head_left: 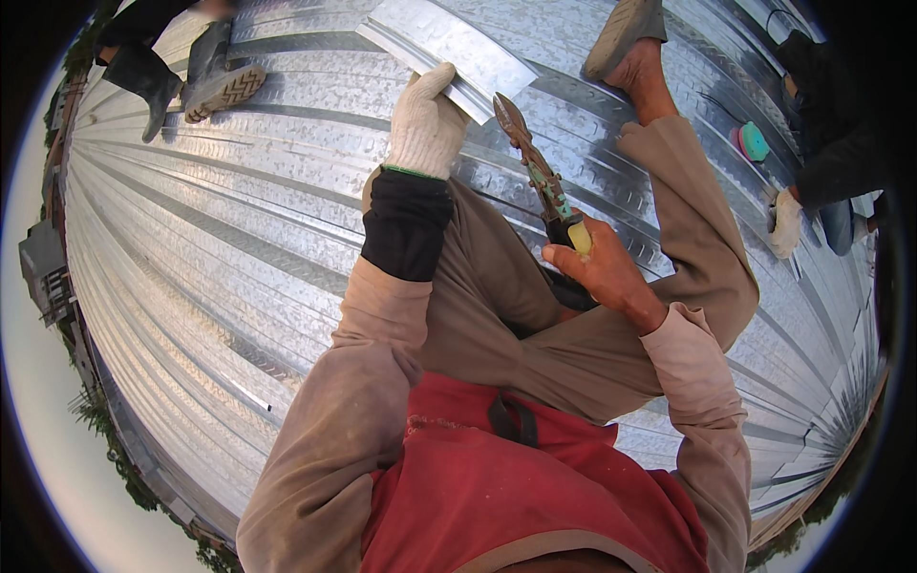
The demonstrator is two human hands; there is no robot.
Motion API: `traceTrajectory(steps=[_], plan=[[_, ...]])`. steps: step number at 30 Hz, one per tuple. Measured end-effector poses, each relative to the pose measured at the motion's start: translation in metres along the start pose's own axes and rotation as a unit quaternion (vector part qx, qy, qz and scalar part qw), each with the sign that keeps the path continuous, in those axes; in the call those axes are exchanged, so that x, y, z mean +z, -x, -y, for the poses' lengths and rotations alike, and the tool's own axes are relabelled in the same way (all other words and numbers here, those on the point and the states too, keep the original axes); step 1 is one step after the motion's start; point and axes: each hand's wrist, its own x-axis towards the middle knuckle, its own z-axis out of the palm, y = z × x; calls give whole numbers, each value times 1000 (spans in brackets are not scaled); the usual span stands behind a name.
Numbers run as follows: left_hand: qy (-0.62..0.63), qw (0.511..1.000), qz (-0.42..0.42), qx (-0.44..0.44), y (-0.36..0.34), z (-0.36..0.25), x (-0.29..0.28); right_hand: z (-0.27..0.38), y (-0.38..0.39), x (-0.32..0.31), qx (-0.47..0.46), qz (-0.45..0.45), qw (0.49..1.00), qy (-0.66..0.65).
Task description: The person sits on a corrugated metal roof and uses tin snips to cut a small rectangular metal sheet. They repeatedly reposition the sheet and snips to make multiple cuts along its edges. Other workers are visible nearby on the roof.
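Observation:
A white knitted glove covers my left hand (pixel 427 119), which grips the near edge of a bent sheet-metal strip (pixel 458 48), thumb on top. The strip is shiny, with a folded lip along its near side. In my bare right hand (pixel 608 270) is a pair of tin snips (pixel 538 164) with worn, rusty jaws and yellow-and-black handles. The snips point up and away, their tip beside the strip's near right corner. From this view I cannot tell whether the blades touch the metal. My fingers under the handles are partly hidden.
I sit on a ribbed metal roof (pixel 220 248). A person in dark rubber boots (pixel 143 81) is at far left; another in dark clothes (pixel 841 134) is at right. Near that person lies a small green-and-pink round object (pixel 753 142). The roof's edge (pixel 72 315) curves along the left.

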Motion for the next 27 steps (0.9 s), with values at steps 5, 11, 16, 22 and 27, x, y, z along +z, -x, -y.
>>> traceTrajectory(steps=[5, 11, 16, 22, 27], plan=[[-9, 999, 29, 12, 2, -1, 4, 0, -1, 0, 10, -8, 1000, 17], [-38, 999, 34, 17, 5, -3, 8, 2, -2, -1, 35, -24, 998, 35], [-42, 998, 41, 15, 6, -4, 8, 5, -1, -2, 50, -16, 998, 37], [-52, 997, 41, 25, 5, -3, 7, 2, -3, -2, 50, -11, 998, 36], [-58, 997, 37, 26, 5, -2, 8, -1, -3, 0, 55, -24, 998, 34]])
